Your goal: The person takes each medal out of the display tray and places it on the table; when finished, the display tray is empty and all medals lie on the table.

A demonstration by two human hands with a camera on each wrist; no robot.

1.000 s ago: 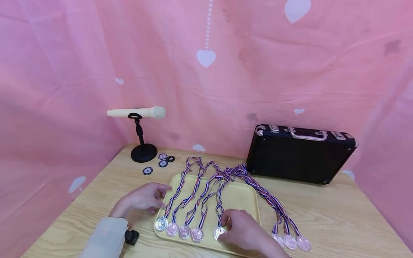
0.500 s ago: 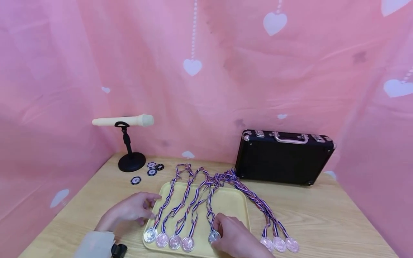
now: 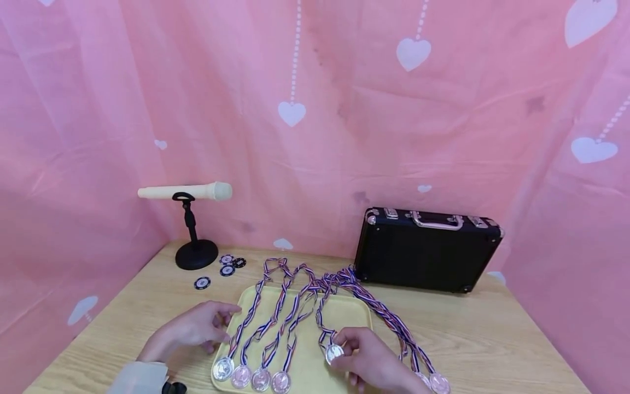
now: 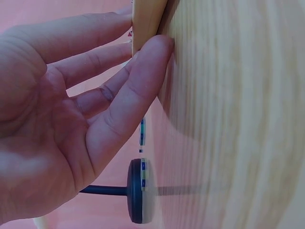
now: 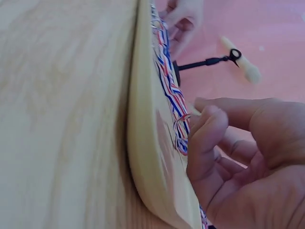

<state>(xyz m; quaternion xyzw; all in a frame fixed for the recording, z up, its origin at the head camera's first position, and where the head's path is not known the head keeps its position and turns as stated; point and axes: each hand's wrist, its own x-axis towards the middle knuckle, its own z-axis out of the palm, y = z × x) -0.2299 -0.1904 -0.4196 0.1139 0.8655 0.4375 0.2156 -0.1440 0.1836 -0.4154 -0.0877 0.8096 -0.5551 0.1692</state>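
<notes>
In the head view, my right hand (image 3: 369, 355) pinches a silver-coloured medal (image 3: 334, 354) over the front right of a yellow tray (image 3: 344, 312). Its striped ribbon runs back, slack, into the other ribbons. Several more medals (image 3: 261, 378) lie in a row along the tray's front, ribbons stretched backward. My left hand (image 3: 197, 327) is at the tray's left side; the left wrist view shows the thumb (image 4: 143, 71) at the rim's outer side and fingers reaching over it. In the right wrist view, thumb and index finger meet on the medal's thin edge (image 5: 194, 110).
More medals (image 3: 439, 383) lie right of the tray, partly behind my right hand, with bunched ribbons (image 3: 389, 317). A black briefcase (image 3: 428, 254) stands at the back right. A white microphone (image 3: 197, 191) rests on a black stand (image 3: 197, 255) at the back left, near several poker chips (image 3: 202, 283).
The head view has shifted. My right hand has taken the medal by its edge and moved it up and rightward from the row. My left hand has stayed at the tray.
</notes>
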